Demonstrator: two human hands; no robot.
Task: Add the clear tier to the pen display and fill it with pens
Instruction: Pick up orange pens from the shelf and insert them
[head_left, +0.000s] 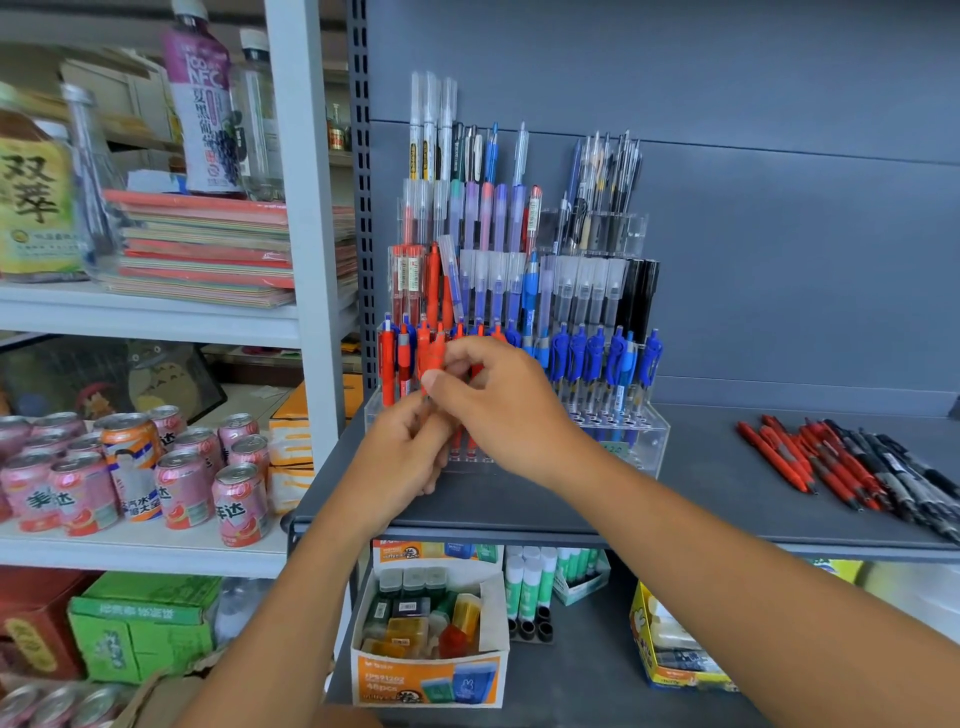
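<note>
Both hands together in front of the pen display (519, 291) on the dark shelf (727, 483). Right hand (498, 400) with fingers pinched on red pens (434, 358) above the clear tier (644, 441) at the near, bottom row. Left hand (410, 447) just below, curled around pens too. Loose red and black pens (852, 467) lying far right on the shelf.

The purple bottle (200, 98) reads "NFC"; the yellow jar (32, 192) "双萃"; pink cans (83, 499) "美达", seemingly; the orange box (428, 675) "48pcs".
</note>
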